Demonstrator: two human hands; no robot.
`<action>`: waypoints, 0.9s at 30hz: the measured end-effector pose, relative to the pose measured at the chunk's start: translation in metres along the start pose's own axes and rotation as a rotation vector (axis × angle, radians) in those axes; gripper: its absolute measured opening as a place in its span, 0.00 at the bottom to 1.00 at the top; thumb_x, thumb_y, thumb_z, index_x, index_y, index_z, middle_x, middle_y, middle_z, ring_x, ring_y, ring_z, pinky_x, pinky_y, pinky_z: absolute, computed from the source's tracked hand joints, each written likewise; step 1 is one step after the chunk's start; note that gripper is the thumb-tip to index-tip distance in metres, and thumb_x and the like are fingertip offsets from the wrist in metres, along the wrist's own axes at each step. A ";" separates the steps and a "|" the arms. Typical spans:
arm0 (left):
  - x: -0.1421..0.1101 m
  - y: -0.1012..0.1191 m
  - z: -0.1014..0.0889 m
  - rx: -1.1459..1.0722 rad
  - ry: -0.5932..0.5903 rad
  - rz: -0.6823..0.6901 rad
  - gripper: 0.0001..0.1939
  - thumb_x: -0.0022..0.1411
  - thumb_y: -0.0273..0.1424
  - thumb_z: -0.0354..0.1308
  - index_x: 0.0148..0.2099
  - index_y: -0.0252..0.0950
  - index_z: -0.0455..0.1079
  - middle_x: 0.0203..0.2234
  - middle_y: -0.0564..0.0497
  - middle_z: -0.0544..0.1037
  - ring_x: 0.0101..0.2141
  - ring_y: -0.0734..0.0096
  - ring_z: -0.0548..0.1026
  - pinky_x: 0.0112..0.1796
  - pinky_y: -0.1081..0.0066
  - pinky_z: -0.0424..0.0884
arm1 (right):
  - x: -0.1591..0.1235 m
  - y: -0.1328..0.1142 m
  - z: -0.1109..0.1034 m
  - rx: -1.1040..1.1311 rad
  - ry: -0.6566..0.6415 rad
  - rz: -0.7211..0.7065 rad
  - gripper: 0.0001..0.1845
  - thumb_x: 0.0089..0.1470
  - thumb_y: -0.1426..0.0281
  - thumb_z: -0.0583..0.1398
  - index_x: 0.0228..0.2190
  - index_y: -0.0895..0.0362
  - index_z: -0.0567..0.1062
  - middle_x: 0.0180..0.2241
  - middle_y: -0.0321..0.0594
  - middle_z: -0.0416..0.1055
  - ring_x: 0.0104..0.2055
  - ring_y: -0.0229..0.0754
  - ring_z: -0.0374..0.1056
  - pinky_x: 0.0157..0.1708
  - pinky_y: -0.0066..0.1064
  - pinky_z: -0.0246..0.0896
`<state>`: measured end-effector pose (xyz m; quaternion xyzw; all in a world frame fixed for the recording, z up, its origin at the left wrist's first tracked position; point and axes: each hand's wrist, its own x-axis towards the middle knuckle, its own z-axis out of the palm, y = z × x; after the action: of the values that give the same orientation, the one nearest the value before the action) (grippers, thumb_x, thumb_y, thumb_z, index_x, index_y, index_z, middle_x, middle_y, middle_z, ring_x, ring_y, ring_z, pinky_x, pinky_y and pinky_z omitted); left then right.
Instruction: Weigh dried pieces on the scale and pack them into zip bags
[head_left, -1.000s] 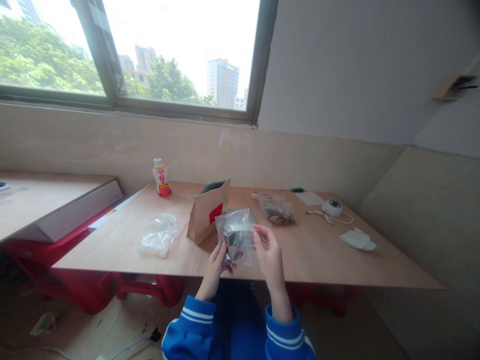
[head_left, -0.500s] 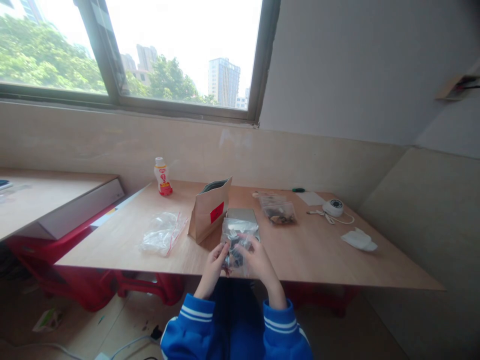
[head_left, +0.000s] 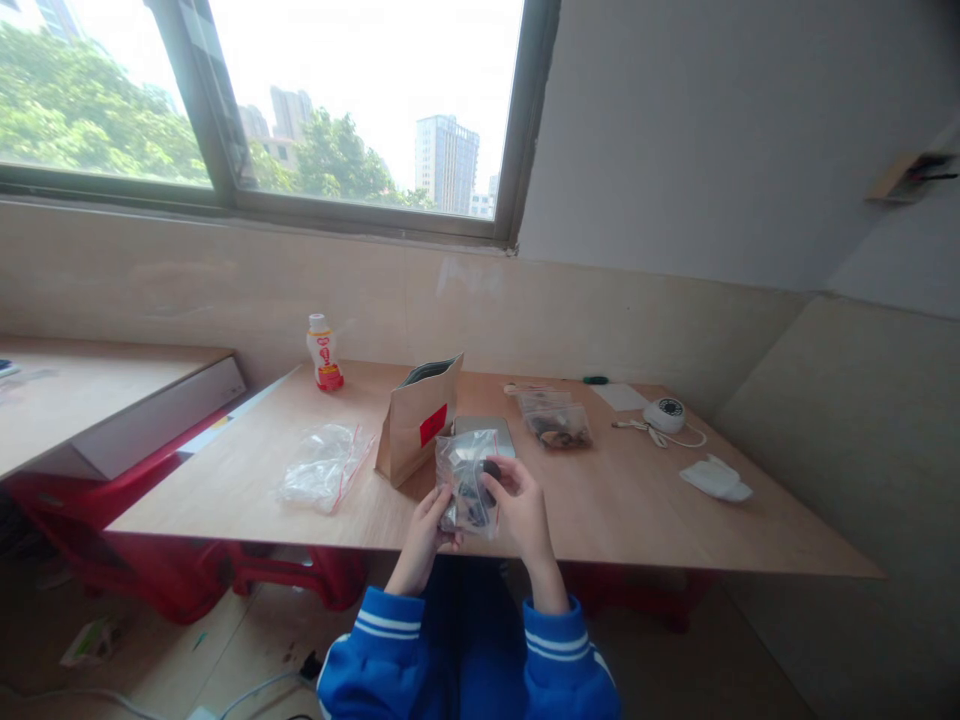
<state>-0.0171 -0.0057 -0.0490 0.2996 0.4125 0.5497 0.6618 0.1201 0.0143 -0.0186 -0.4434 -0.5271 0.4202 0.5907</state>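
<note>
Both hands work at the near edge of the wooden table (head_left: 622, 510), raised just above it. The left hand (head_left: 424, 540) and right hand (head_left: 523, 517) hold a clear zip bag (head_left: 466, 487) upright between them, and its dark contents gather toward the lower part. The bag sits in front of a flat grey packet (head_left: 484, 430), apparently apart from it. The left fingers (head_left: 433, 515) are closed around the bag's lower left side, with the thumb hidden. The right fingers (head_left: 504, 485) are partly curled and pinch its right side, just below a dark round lump pressing against the film. This two-sided grip appears to keep the soft bag upright and its contents within reach of the fingertips.

Farther back, a kraft paper pouch (head_left: 416, 440) with a red label stands upright on its base, its dark-lined mouth open. To the left, a crumpled zip bag (head_left: 324, 467) lies flat. To the right, a second filled zip bag (head_left: 556, 425) rests on the table. A small drink bottle (head_left: 325, 355) stands by the far wall. At far right are a white round device (head_left: 664, 414) with its cable and a folded white tissue (head_left: 716, 478).
</note>
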 end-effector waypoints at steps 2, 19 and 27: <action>0.000 0.000 0.000 -0.038 0.006 -0.037 0.21 0.49 0.45 0.63 0.36 0.34 0.66 0.18 0.55 0.71 0.13 0.78 0.67 0.14 0.78 0.62 | 0.001 0.003 0.002 0.039 0.062 -0.009 0.18 0.46 0.62 0.65 0.38 0.59 0.74 0.35 0.44 0.76 0.37 0.44 0.72 0.40 0.35 0.67; 0.005 0.009 -0.017 -0.153 0.145 -0.167 0.10 0.61 0.33 0.53 0.35 0.30 0.68 0.18 0.51 0.74 0.13 0.78 0.67 0.14 0.79 0.63 | 0.106 -0.092 0.074 -0.019 0.346 -0.360 0.23 0.51 0.59 0.60 0.45 0.60 0.70 0.34 0.44 0.74 0.34 0.40 0.71 0.36 0.31 0.68; 0.008 0.005 -0.024 -0.174 0.131 -0.168 0.10 0.61 0.34 0.53 0.35 0.30 0.69 0.18 0.51 0.73 0.14 0.77 0.68 0.15 0.78 0.64 | 0.131 -0.062 0.107 -0.191 0.067 -0.577 0.11 0.54 0.62 0.58 0.38 0.55 0.70 0.36 0.40 0.74 0.38 0.41 0.71 0.41 0.33 0.67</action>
<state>-0.0400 0.0013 -0.0582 0.1687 0.4293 0.5443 0.7007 0.0275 0.1334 0.0798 -0.3425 -0.6489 0.1687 0.6582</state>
